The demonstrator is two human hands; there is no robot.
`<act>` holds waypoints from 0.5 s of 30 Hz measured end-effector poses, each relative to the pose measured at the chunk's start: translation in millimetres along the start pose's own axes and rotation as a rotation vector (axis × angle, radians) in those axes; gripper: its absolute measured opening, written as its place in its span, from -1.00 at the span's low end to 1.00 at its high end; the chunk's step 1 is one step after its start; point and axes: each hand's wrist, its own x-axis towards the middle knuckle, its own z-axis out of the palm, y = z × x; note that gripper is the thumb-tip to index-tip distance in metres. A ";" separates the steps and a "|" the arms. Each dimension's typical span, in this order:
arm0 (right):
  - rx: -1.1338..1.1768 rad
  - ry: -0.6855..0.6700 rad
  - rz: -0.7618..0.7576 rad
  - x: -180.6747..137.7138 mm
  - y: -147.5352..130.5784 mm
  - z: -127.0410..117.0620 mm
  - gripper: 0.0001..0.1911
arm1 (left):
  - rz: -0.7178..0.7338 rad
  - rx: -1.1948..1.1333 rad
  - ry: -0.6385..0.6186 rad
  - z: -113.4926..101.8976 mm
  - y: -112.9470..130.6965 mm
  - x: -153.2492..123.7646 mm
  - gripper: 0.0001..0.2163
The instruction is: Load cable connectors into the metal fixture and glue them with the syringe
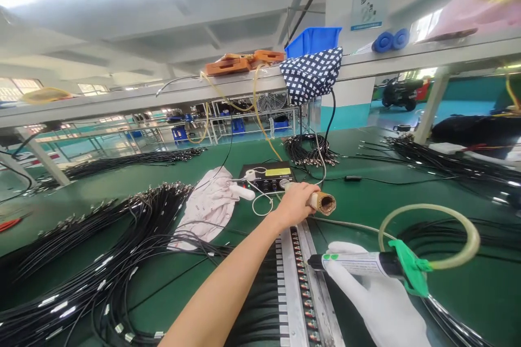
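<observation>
My bare left hand (293, 203) reaches forward, fingers wrapped round a tan tube (324, 202) whose brownish open end points right. It is just above the far end of a metal rail fixture (290, 287), which holds a row of black cable ends (303, 290). My right hand (372, 295), in a white glove, grips a dispensing syringe (358, 263) with its dark tip at the row of cable ends. A green adapter (412, 268) at the syringe's back joins a yellowish hose (456, 216) that loops to the right.
Big bundles of black cables (101, 260) cover the green table (366, 200) on the left, with more at the back and right. A white cloth (207, 206) and a black controller box (266, 176) lie ahead. An overhead shelf carries a blue bin (313, 40) and a dotted cloth (311, 73).
</observation>
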 end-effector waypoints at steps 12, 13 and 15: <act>0.024 -0.089 0.094 4.9 4.4 -0.5 -0.37 | -0.003 -0.005 -0.020 0.9 3.5 -6.2 -0.54; 0.017 -0.093 0.108 5.8 5.6 -1.9 -0.37 | -0.003 -0.006 -0.021 1.0 3.7 -6.5 -0.54; 0.017 -0.069 0.110 6.6 7.6 -2.9 -0.38 | -0.003 -0.009 -0.023 1.0 4.2 -6.8 -0.54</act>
